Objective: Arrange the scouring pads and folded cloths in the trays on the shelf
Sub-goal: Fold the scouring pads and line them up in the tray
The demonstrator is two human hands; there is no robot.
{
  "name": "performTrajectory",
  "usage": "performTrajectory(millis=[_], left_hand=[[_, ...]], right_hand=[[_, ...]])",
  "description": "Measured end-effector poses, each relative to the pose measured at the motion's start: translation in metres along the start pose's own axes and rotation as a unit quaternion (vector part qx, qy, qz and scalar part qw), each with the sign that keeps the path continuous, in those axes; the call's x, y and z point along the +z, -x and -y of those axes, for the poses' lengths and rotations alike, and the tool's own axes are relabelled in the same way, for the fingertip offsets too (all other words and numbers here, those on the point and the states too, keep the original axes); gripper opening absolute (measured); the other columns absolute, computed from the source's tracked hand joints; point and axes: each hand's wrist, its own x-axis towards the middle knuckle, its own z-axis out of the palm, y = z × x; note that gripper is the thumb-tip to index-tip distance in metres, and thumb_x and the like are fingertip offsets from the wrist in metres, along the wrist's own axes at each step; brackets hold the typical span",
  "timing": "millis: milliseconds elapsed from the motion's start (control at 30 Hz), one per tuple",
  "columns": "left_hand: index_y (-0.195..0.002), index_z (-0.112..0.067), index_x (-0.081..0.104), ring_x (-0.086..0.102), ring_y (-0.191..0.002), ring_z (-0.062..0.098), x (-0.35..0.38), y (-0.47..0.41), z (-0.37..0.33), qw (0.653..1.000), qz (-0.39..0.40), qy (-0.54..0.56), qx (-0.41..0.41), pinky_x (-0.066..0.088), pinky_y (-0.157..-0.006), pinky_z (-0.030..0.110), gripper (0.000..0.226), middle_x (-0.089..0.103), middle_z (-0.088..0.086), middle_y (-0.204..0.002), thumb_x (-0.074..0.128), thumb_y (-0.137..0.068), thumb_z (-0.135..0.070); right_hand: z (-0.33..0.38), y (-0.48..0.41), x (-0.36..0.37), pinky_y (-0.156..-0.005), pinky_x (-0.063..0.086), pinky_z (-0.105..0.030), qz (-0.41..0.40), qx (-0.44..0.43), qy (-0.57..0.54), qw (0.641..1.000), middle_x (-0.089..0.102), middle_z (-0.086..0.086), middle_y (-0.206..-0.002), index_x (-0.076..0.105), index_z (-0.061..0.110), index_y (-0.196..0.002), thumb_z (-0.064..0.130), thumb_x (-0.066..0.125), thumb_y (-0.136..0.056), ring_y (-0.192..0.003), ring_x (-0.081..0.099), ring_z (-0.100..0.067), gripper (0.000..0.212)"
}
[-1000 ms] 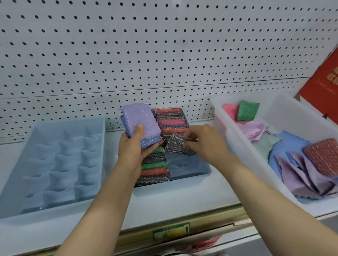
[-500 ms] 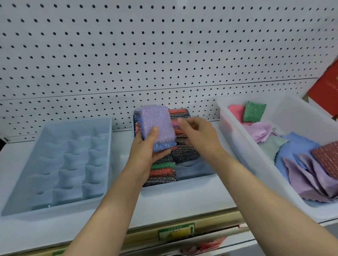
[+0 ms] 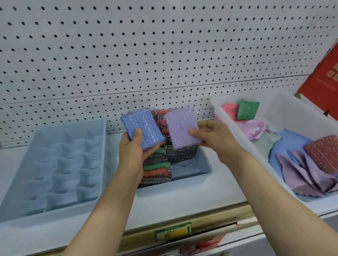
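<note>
Far left on the shelf [image 3: 189, 200]: light-blue divided tray [image 3: 47, 172], compartments bare. Left hand [image 3: 133, 156] grips a blue scouring pad [image 3: 142, 127], thumb on its face, above the middle blue tray [image 3: 191, 168]. That tray holds rows of scouring pads [image 3: 157, 168] standing on edge. Right hand [image 3: 215, 138] pinches a lilac scouring pad [image 3: 182, 127] just beside the blue one. Right: white bin [image 3: 283, 110] with loose cloths [image 3: 307, 176], a green pad [image 3: 248, 109] and a red pad [image 3: 330, 154]. Red box [image 3: 329, 80] at the far right.

Two blue trays [image 3: 50, 136] [image 3: 203, 166], one white bin [image 3: 282, 108], one red box [image 3: 329, 80], two hands [image 3: 134, 152] [image 3: 214, 136], four loose pads [image 3: 142, 127] [image 3: 182, 127] [image 3: 248, 109] [image 3: 330, 153]; stacked pads [image 3: 157, 168] beyond counting.
</note>
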Motion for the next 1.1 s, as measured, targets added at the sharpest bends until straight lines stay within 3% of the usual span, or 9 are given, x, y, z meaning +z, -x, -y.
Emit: performTrajectory(millis=[133, 300, 400, 500, 567, 667, 733, 867, 1100], left_hand=[[-0.132, -0.017, 0.052, 0.069, -0.101, 0.021, -0.001, -0.004, -0.001, 1.000, -0.019, 0.007, 0.011, 0.062, -0.075, 0.031, 0.030, 0.065, 0.004, -0.121, 0.049, -0.104, -0.027], [-0.135, -0.014, 0.051, 0.070, -0.100, 0.022, 0.004, -0.001, 0.003, 1.000, -0.008, -0.002, 0.003, 0.062, -0.074, 0.032, 0.034, 0.065, 0.006, -0.123, 0.049, -0.104, -0.027], [-0.136, -0.014, 0.051, 0.069, -0.102, 0.023, 0.006, 0.000, 0.004, 1.000, -0.003, -0.007, 0.000, 0.062, -0.072, 0.030, 0.035, 0.065, 0.007, -0.123, 0.050, -0.103, -0.026], [-0.137, -0.014, 0.050, 0.069, -0.102, 0.024, 0.006, 0.003, 0.003, 1.000, 0.003, -0.011, -0.006, 0.062, -0.071, 0.031, 0.036, 0.064, 0.008, -0.125, 0.050, -0.104, -0.025], [-0.138, -0.014, 0.050, 0.070, -0.101, 0.023, 0.006, 0.004, 0.003, 1.000, 0.011, -0.014, -0.007, 0.061, -0.071, 0.030, 0.036, 0.064, 0.008, -0.126, 0.049, -0.104, -0.025], [-0.137, -0.016, 0.051, 0.074, -0.092, 0.019, 0.008, 0.007, 0.002, 0.999, 0.033, -0.019, -0.010, 0.062, -0.074, 0.032, 0.034, 0.065, 0.007, -0.125, 0.050, -0.104, -0.025], [-0.134, -0.017, 0.053, 0.075, -0.089, 0.018, 0.011, 0.009, 0.003, 0.998, 0.052, -0.025, -0.017, 0.062, -0.077, 0.035, 0.032, 0.067, 0.006, -0.122, 0.050, -0.103, -0.026], [-0.132, -0.020, 0.055, 0.074, -0.095, 0.019, 0.017, 0.012, 0.006, 0.995, 0.076, -0.062, -0.018, 0.061, -0.077, 0.036, 0.030, 0.069, 0.005, -0.120, 0.050, -0.103, -0.028], [-0.124, -0.012, 0.056, 0.073, -0.089, 0.019, 0.008, 0.007, 0.002, 0.999, 0.016, -0.037, -0.001, 0.062, -0.076, 0.030, 0.025, 0.068, 0.005, -0.116, 0.054, -0.102, -0.022]], right_hand=[[-0.009, 0.003, -0.012, -0.074, 0.051, -0.026, 0.002, -0.070, 0.245, 0.967, 0.069, 0.001, -0.073, 0.069, 0.018, -0.081, 0.006, 0.082, -0.075, -0.067, 0.060, -0.011, 0.019], [-0.018, 0.005, 0.002, -0.076, 0.047, -0.030, -0.016, -0.161, 0.504, 0.849, 0.065, 0.005, -0.086, 0.075, 0.027, -0.092, 0.022, 0.083, -0.073, -0.089, 0.055, -0.015, 0.021], [-0.028, 0.003, 0.017, -0.077, 0.047, -0.034, -0.007, -0.212, 0.590, 0.779, 0.061, 0.000, -0.099, 0.075, 0.024, -0.099, 0.017, 0.079, -0.077, -0.102, 0.047, -0.021, 0.024], [-0.041, 0.000, 0.023, -0.072, 0.045, -0.035, -0.004, -0.240, 0.613, 0.753, 0.061, -0.006, -0.105, 0.073, 0.017, -0.098, 0.005, 0.071, -0.078, -0.103, 0.051, -0.028, 0.023], [-0.040, -0.004, 0.020, -0.074, 0.042, -0.031, 0.011, -0.229, 0.593, 0.772, 0.062, -0.005, -0.104, 0.071, 0.018, -0.101, 0.009, 0.072, -0.078, -0.101, 0.054, -0.026, 0.025], [-0.016, 0.000, 0.020, -0.073, 0.049, -0.024, -0.040, -0.154, 0.328, 0.931, 0.067, 0.004, -0.092, 0.071, 0.022, -0.099, 0.030, 0.078, -0.080, -0.084, 0.062, -0.013, 0.022], [0.001, 0.005, 0.027, -0.070, 0.056, -0.028, -0.041, -0.079, 0.129, 0.988, 0.071, 0.004, -0.089, 0.071, 0.020, -0.096, 0.041, 0.075, -0.083, -0.081, 0.066, -0.012, 0.024], [0.010, 0.012, 0.044, -0.065, 0.059, -0.031, 0.073, 0.029, -0.015, 0.997, 0.076, -0.009, -0.096, 0.069, 0.003, -0.105, 0.025, 0.077, -0.085, -0.082, 0.072, -0.020, 0.031], [0.014, 0.008, 0.015, -0.059, 0.056, -0.023, 0.026, 0.064, -0.134, 0.989, 0.074, -0.003, -0.086, 0.065, 0.010, -0.097, 0.010, 0.071, -0.088, -0.073, 0.069, -0.015, 0.011]])
